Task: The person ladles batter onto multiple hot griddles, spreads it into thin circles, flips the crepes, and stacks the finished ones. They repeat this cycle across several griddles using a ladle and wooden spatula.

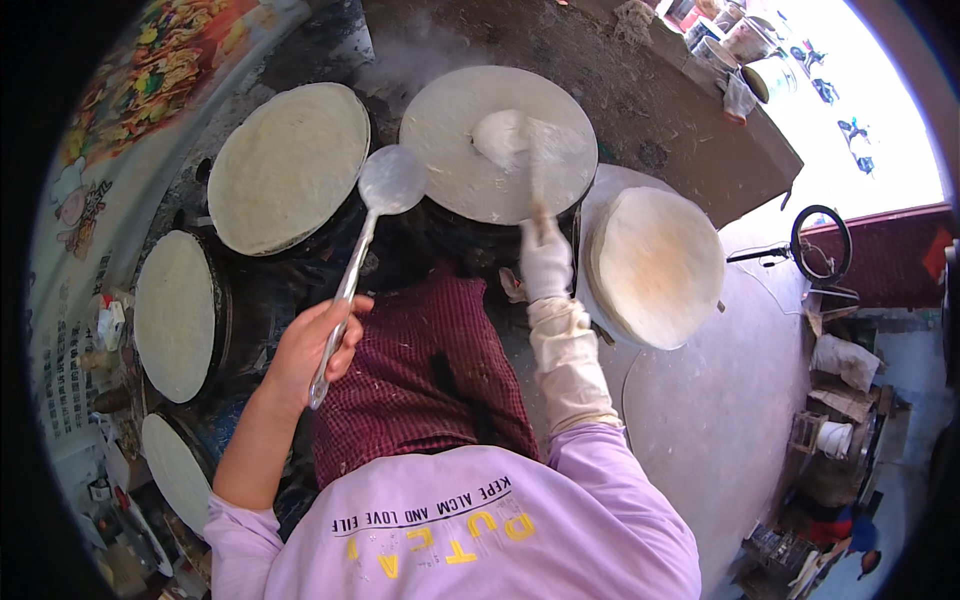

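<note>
My bare left hand [324, 341] grips the handle of a metal ladle [392, 180], its round bowl held between two griddles. On my right hand [546, 259] is a white glove, with a pale protective sleeve above it. It grips a motion-blurred flat spreading tool [535, 161] that reaches over the round griddle [442, 176] in front of me. Under the tool lies a mound of pale batter [499, 135], with thin streaks around it. To the left, a large flat pancake [289, 169] covers another griddle. Right of my gloved hand rises a stack of round flatbreads [656, 270].
More griddles with pale pancakes [176, 315] [176, 469] curve down the left side beside a printed banner [90, 217]. A brown board [675, 135] lies beyond the front griddle. Buckets [750, 41] and a ring light [821, 281] stand at right. Another person [862, 536] is far off, lower right.
</note>
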{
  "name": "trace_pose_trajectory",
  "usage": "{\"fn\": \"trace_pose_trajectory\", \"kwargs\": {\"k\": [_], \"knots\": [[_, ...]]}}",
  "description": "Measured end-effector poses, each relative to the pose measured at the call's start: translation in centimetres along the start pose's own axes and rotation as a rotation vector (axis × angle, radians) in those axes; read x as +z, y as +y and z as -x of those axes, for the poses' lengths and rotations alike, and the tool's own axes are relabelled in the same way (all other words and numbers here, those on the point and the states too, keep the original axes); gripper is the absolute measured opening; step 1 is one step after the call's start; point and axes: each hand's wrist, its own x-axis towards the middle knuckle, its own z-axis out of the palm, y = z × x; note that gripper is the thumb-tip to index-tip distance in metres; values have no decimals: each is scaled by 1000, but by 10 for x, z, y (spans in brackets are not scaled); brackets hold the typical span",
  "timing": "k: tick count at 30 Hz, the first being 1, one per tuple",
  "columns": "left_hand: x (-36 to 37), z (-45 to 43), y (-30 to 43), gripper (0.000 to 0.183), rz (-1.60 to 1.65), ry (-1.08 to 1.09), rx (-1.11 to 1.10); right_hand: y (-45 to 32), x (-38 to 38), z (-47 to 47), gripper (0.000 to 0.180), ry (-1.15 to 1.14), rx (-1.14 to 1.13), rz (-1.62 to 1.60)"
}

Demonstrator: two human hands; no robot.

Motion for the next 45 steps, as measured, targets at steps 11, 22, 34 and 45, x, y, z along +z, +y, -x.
{"fn": "trace_pose_trajectory", "kwargs": {"k": [11, 22, 34, 45], "knots": [[36, -172, 52, 20, -137, 15, 141, -2, -48, -10, 46, -294, -85, -142], [64, -165, 30, 29, 365, -1, -40, -48, 23, 30, 44, -359, 203, -574], [73, -102, 59, 28, 493, -131, 43, -50, 3, 4, 41, -372, -326, 354], [1, 72, -13, 33, 726, -2, -30, -49, -42, 81, 44, -380, -325, 479]]}}
